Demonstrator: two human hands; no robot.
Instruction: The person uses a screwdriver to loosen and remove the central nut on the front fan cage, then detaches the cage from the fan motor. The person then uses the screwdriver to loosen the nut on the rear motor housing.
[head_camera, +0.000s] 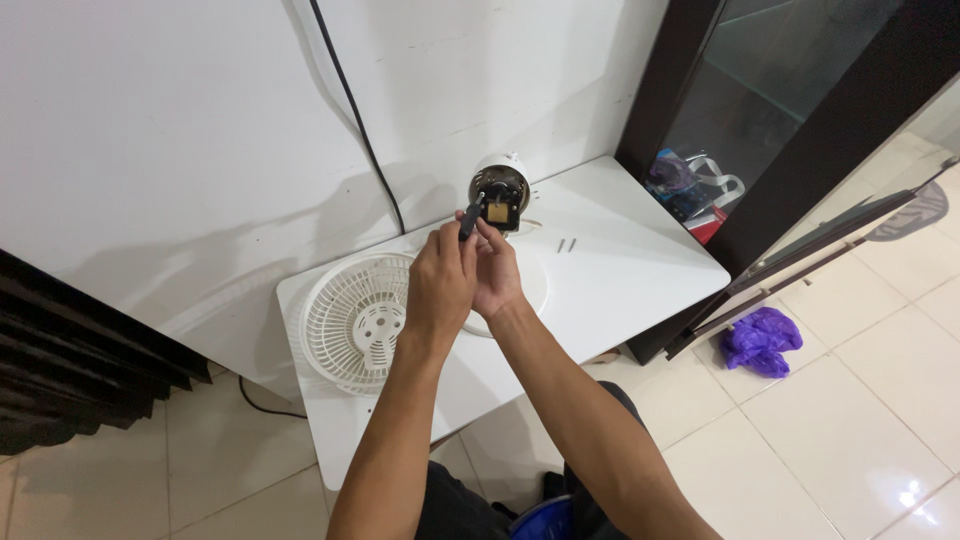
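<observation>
1. Our left hand (440, 285) closes its grip on a black screwdriver (468, 222), tip set against the motor (498, 192), which stands upright at the back of the counter (620, 270) by the wall.
2. Our right hand (495, 272) sits beside it, fingers closed at the tool and motor base, apparently to steady them.
3. White grille (355, 320) lies flat, just left of our hands.
4. Two screws (566, 244) lie apart on the right.
5. Black cable (355, 120) hangs down the wall; purple bag (760, 340) on the floor, well apart.
</observation>
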